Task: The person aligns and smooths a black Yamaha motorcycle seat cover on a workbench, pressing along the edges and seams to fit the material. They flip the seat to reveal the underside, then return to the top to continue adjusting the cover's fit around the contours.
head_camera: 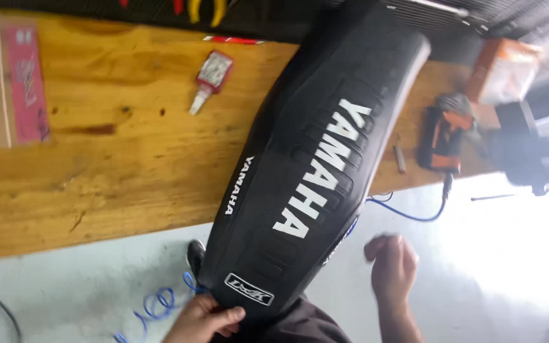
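My left hand (203, 319) grips the near end of the black motorcycle seat (316, 159), fingers (230, 314) curled on its edge — the seat lies across the wooden bench (96, 165). My right hand (392, 267) hovers just right, loosely curled — holding nothing.

Pliers (206, 9) cut off, top edge.

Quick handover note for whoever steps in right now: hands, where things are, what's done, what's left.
Left hand grips the near end of the black motorcycle seat, which lies across the wooden workbench and overhangs its edge.
Right hand is free, loosely curled beside the seat.
Small glue bottle and orange-black power tool lie on the bench.
Done: cover looks fitted on top.
Left: underside not visible; check it.
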